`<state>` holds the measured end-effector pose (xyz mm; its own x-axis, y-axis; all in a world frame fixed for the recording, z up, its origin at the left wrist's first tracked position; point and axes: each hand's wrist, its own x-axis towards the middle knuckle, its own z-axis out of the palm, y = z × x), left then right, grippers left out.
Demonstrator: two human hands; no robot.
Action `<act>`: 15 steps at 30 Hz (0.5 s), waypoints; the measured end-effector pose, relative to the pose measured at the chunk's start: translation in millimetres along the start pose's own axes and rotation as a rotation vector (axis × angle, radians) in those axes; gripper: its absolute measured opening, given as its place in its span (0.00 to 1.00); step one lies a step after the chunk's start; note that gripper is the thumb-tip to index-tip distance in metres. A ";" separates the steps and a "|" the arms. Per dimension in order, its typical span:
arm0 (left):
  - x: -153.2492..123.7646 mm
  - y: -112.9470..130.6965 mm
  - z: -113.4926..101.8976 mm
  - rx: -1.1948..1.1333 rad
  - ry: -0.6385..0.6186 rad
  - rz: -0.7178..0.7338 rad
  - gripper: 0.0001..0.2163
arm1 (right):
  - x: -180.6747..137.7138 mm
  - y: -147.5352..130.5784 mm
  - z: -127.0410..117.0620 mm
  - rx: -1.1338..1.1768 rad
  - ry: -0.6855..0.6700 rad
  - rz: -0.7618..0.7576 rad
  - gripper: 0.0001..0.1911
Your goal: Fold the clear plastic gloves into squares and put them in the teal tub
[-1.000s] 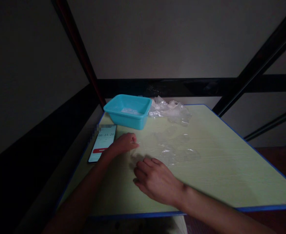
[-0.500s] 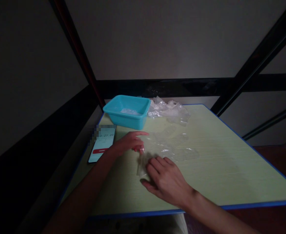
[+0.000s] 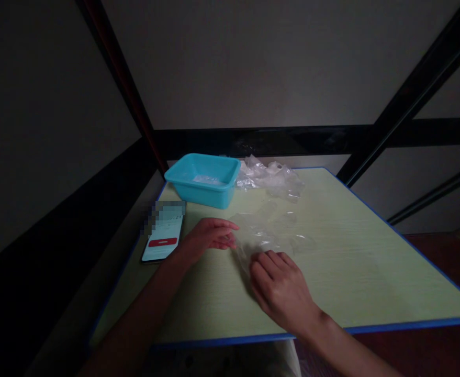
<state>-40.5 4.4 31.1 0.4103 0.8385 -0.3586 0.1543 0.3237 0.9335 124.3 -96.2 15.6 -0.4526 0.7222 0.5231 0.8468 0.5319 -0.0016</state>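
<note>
A clear disposable plastic glove (image 3: 267, 241) lies on the table, its finger parts spread to the right and away from me. At its left edge my left hand (image 3: 214, 234) has thumb and fingertips brought together in a pinch on the thin film. My right hand (image 3: 280, 285) is closed over the near edge of the cuff, knuckles up, with its thumb mostly hidden. The cuff film stretches between the two hands.
A turquoise plastic basin (image 3: 202, 195) with some clear film inside stands at the back left. Beside it lies a crumpled heap of clear plastic (image 3: 271, 178). A phone (image 3: 163, 235) with a lit screen rests by the left edge of the pale, blue-rimmed table (image 3: 371, 283).
My right hand has shifted right and closed more tightly, pulling the cuff's near edge along. My left hand has moved slightly nearer, and its fingers have drawn together.
</note>
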 end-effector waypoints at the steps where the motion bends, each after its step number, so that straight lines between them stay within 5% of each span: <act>1: -4.5 -1.9 1.0 0.001 0.005 0.004 0.13 | -3.2 0.3 -1.9 0.020 0.025 -0.018 0.08; 7: -41.7 -20.0 14.8 -0.104 0.081 0.019 0.17 | -31.6 -3.9 -11.9 0.148 0.075 -0.107 0.11; 15: -82.2 -51.1 36.0 -0.179 0.152 -0.099 0.20 | -61.8 1.4 -20.7 0.095 -0.102 -0.077 0.22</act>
<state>-49.8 -96.8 13.0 0.2595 0.8508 -0.4569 0.0198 0.4683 0.8834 159.2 -149.3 0.9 -0.5456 0.7161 0.4353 0.7803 0.6235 -0.0477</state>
